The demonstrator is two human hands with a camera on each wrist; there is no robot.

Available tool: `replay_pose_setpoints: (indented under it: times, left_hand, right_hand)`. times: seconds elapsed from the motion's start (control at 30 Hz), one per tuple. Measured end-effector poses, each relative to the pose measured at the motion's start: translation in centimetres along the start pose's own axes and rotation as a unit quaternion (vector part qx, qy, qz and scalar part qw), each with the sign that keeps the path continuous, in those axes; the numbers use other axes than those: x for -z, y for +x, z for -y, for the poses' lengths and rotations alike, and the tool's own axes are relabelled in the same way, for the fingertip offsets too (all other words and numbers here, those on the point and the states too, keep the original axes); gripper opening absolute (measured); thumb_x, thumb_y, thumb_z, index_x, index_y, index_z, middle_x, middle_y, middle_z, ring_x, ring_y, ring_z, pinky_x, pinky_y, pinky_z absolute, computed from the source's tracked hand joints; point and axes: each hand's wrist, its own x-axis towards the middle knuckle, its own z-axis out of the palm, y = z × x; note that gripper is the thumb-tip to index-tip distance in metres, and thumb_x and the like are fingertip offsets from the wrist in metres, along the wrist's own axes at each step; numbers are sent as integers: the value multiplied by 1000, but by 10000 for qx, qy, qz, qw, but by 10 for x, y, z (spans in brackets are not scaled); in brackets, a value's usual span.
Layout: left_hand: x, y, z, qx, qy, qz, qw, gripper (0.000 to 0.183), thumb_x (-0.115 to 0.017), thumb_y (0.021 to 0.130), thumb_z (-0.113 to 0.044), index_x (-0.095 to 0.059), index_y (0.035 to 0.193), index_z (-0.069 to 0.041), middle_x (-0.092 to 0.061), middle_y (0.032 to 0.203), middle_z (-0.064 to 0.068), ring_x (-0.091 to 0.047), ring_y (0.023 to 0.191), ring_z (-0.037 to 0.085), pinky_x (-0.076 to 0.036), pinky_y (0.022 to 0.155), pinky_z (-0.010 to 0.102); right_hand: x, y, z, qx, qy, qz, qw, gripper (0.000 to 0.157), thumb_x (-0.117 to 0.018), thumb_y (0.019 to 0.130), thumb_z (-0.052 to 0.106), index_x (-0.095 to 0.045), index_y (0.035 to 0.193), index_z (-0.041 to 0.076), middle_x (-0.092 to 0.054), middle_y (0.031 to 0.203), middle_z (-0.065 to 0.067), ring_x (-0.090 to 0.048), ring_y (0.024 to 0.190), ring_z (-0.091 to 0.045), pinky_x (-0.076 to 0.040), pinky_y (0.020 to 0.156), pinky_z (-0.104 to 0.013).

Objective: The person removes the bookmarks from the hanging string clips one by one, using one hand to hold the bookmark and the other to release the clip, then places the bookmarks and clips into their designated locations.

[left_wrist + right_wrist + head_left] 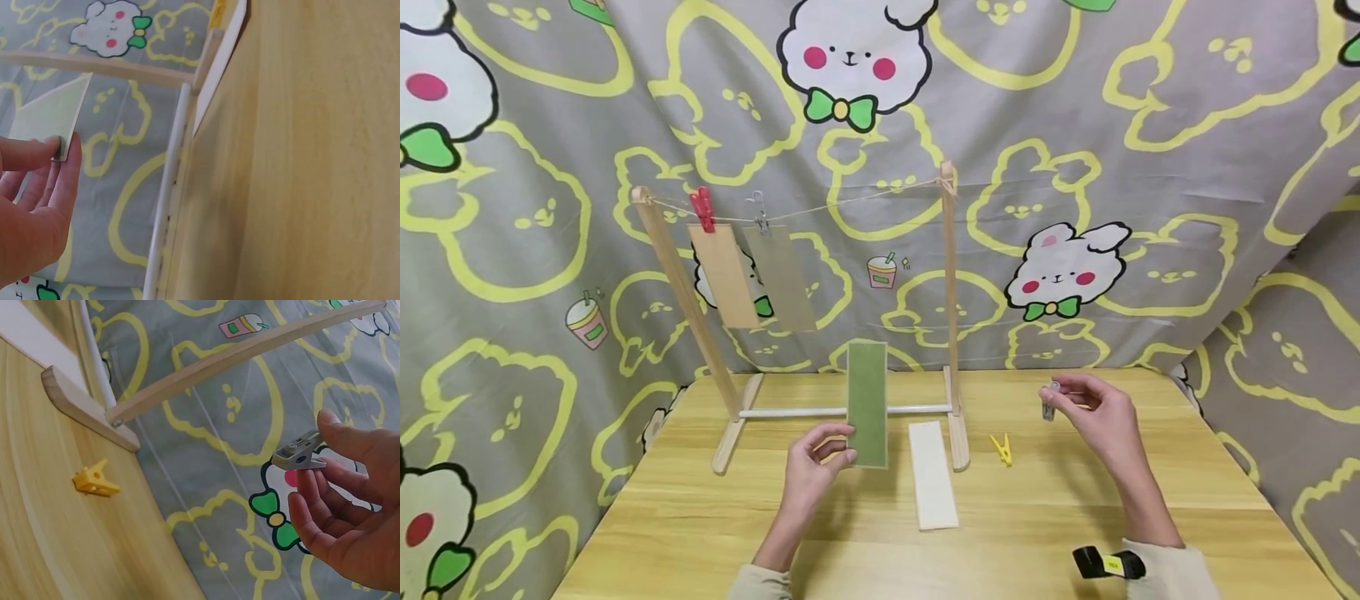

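Green card stands upright above the wood-grain table, its lower left edge pinched by the left hand, thumb and fingers closed to the card's thickness. Off to the right, the right hand holds a gray clothespin by its handle end, thumb and index finger parted only by its width, other fingers loosely curled. Between the hands, a white card lies on the table, with a yellow clothespin to its right. Beyond stands a wooden rack with a white rod low across it. On its string, a red clothespin holds a tan card and a clear clothespin a gray card. Behind everything hangs a rabbit-print curtain.
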Motion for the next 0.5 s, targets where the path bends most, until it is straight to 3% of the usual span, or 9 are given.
replay_pose_setpoints:
  times: [0.23,0.5]
  left_hand:
    - [-3,-5,7,413,-66,7,9991,34,-71,76,25,-67,108,15,-67,116,26,-68,83,15,-61,73,23]
    - [-1,-10,11,732,47,-49,9973,33,-71,76,25,-68,107,13,-67,118,23,-68,85,18,-60,72,23]
  right_hand:
    - [4,2,-6,-286,-225,181,9992,46,-78,92,39,-72,121,4,-72,105,-6,-60,84,6,-50,69,-13]
    - [-4,5,-16,-393,-417,359,9977,49,-78,91,42,-72,120,3,-72,105,-12,-60,81,6,-48,69,-14]
